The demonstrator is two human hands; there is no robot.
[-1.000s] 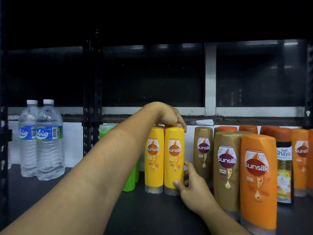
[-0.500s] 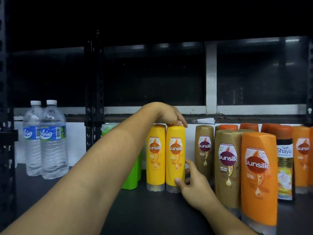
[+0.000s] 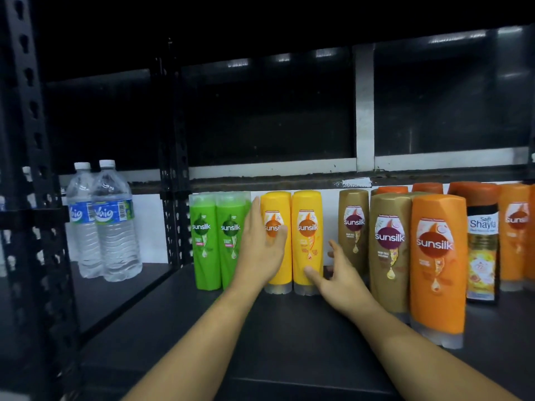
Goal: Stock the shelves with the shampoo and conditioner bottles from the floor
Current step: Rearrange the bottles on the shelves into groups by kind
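The two yellow bottles (image 3: pixel 307 241) stand cap-down and upright, side by side and touching, at the far edge of the shelf (image 3: pixel 289 328). Their long axes are vertical. Both front labels read "sunsilk"; the smaller print below cannot be read.

The pair sits between the two hands. The left hand (image 3: pixel 262 250) lies flat against the left bottle, its fingers straight and pointing up along the left flank and its thumb across the label. It is not clamped on the bottle. The right hand (image 3: pixel 338 279) is spread, with the thumb touching the lower front of the right bottle and the fingers apart and reaching into the gap on the pair's right side. Neither hand encloses a bottle.

Judgement: any sideways correction of the pair goes through the left hand, which has the broader contact. The free space lies to the right.

To the left, two green bottles (image 3: pixel 217 241) marked "sunsilk" stand just beside the pair. The left hand hides whether they touch it. To the right, apart from the pair, stand brown bottles (image 3: pixel 389 250) marked "sunsilk", the near one with "HAIR FALL" beneath, then an orange bottle (image 3: pixel 437 261) marked "sunsilk". Further right stands a dark-banded bottle (image 3: pixel 482 244) marked "Safi Shayla". At far left, in the next bay, stand two water bottles (image 3: pixel 115 221) whose labels are only partly legible ("aig").
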